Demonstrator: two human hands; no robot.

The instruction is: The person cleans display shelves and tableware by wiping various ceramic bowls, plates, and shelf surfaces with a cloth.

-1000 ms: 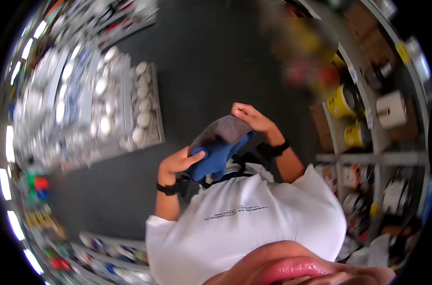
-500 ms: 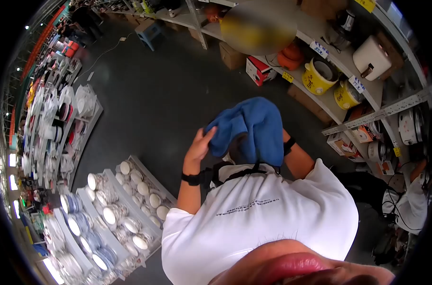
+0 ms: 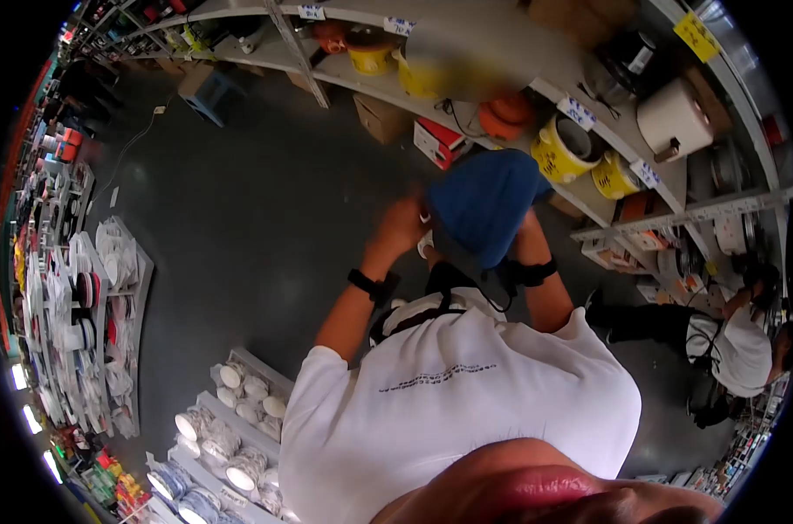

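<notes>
A blue cloth (image 3: 488,205) hangs bunched in front of my body, gathered to a point at its lower end. My right hand (image 3: 527,234) grips its right side, with most of the fingers hidden behind the fabric. My left hand (image 3: 402,223) is at the left edge of the cloth, its fingers curled in and smeared by motion. Something small and white shows at those fingertips, too small to name. Both wrists wear black bands.
Shelves (image 3: 619,131) ahead and to the right carry yellow pots (image 3: 566,150), a white appliance (image 3: 676,120) and boxes. Racks of wrapped dishes (image 3: 230,450) stand at left. A blue stool (image 3: 209,92) is farther off. Another person (image 3: 737,349) is at the right.
The cloth has moved up and right and turned, now hanging more gathered. My left hand has followed it, going from fingers spread at its edge to curled. My view has shifted.
</notes>
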